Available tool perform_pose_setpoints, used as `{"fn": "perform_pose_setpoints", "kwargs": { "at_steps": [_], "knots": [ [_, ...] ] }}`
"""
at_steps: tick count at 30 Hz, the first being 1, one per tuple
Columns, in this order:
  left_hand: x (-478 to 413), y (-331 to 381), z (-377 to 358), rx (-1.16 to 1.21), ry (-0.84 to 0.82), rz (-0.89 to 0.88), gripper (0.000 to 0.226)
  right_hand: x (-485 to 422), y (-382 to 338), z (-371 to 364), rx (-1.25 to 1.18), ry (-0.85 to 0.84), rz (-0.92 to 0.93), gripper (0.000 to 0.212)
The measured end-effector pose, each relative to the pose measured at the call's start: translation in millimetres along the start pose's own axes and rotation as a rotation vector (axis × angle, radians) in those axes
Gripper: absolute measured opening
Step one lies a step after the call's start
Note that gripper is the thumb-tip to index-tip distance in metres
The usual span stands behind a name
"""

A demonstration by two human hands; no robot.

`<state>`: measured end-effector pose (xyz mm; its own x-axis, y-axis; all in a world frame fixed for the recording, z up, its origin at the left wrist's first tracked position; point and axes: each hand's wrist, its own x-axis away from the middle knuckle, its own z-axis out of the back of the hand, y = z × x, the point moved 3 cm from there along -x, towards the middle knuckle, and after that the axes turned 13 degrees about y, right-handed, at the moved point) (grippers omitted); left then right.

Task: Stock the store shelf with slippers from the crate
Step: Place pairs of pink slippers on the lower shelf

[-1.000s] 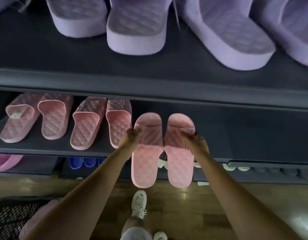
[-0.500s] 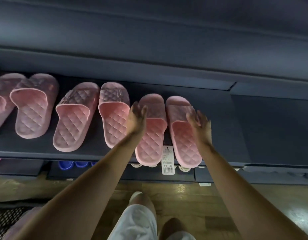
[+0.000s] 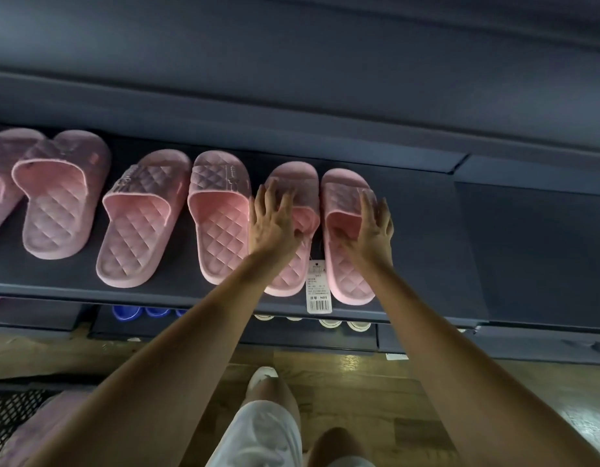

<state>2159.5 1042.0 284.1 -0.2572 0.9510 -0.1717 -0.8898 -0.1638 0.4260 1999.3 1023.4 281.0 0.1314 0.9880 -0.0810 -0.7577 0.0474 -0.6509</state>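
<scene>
A pair of pink quilted slippers lies on the dark shelf (image 3: 426, 264), toes pointing inward: the left one (image 3: 285, 278) and the right one (image 3: 350, 281). A white price tag (image 3: 318, 294) hangs between their heels. My left hand (image 3: 275, 220) rests on the left slipper's strap with fingers spread and straight. My right hand (image 3: 372, 227) presses on the right slipper's strap the same way, thumb at the opening. The black mesh crate (image 3: 8, 416) sits at the bottom left on the floor.
Several more pink slippers (image 3: 143, 224) line the shelf to the left. The shelf is bare to the right of the pair. A lower shelf holds blue slippers (image 3: 126, 311) and white ones (image 3: 329, 323). Pinkish slippers (image 3: 39, 433) lie in the crate. My knee is below.
The pair went from held in the air before the shelf to lying on it, then slid further in. My hands changed from gripping the straps to resting flat on them.
</scene>
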Motion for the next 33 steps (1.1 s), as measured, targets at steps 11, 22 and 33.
{"fn": "perform_pose_setpoints", "kwargs": {
  "at_steps": [11,22,33],
  "knots": [
    [26,-1,59,0.032,-0.039,-0.065,0.075,25,-17,38,0.228,-0.127,0.184,0.078],
    [138,-38,165,0.000,0.070,0.090,0.066,119,-68,88,0.262,-0.249,0.446,0.065],
    [262,-174,237,-0.111,0.122,0.429,0.064,227,-165,19,0.229,-0.506,0.704,0.060]
  ]
}}
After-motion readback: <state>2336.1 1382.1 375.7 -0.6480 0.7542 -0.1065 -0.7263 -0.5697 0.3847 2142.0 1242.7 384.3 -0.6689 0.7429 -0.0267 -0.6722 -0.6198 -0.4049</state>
